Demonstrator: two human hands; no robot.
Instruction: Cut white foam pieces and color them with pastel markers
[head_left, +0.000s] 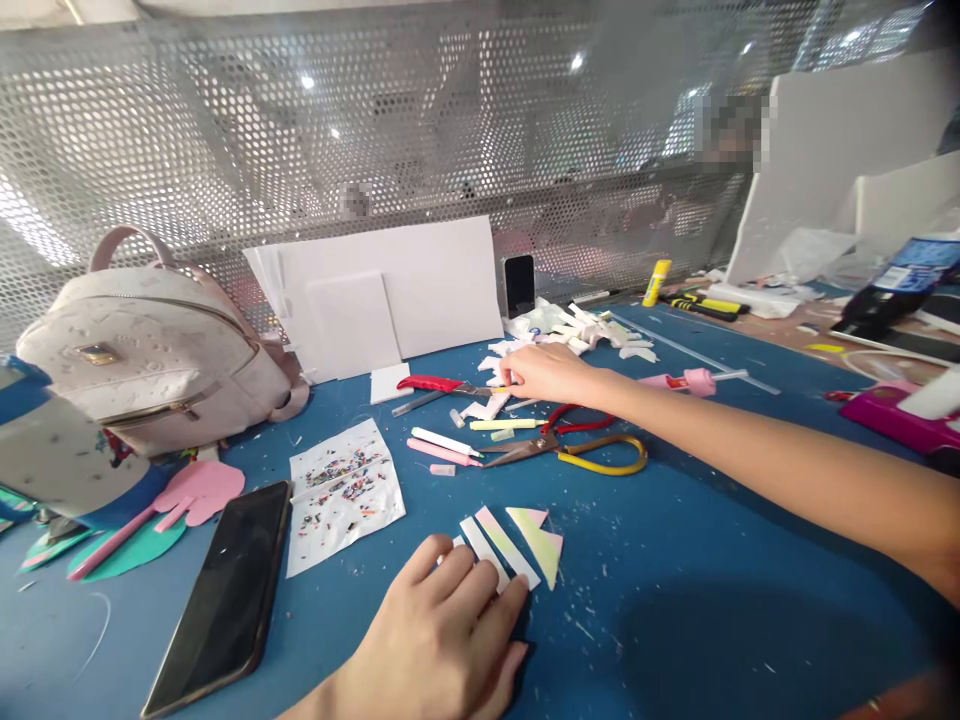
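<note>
My left hand (457,630) rests palm down on the table, fingers bent, its fingertips over white foam-like strips (499,545) with pale pink and yellow tints. Just beyond it lies a pale yellow and pink cut piece with pointed corners (540,540). My right hand (551,370) reaches across to the white scraps (562,325), fingers curled downward and closed. Whatever its fingertips hold is hidden. By those fingertips lies a red-handled tool (431,383) with a metal end. Nearer me are scissors (600,452) with red and yellow handles, and pink (446,452), white and yellow markers (506,424).
A speckled white sheet (345,500) and a black phone (225,590) lie left. Behind them stand a pale backpack (150,340), white boards (442,290) and another upright phone (519,285). A glue stick (656,283) and a magenta object (900,415) are right.
</note>
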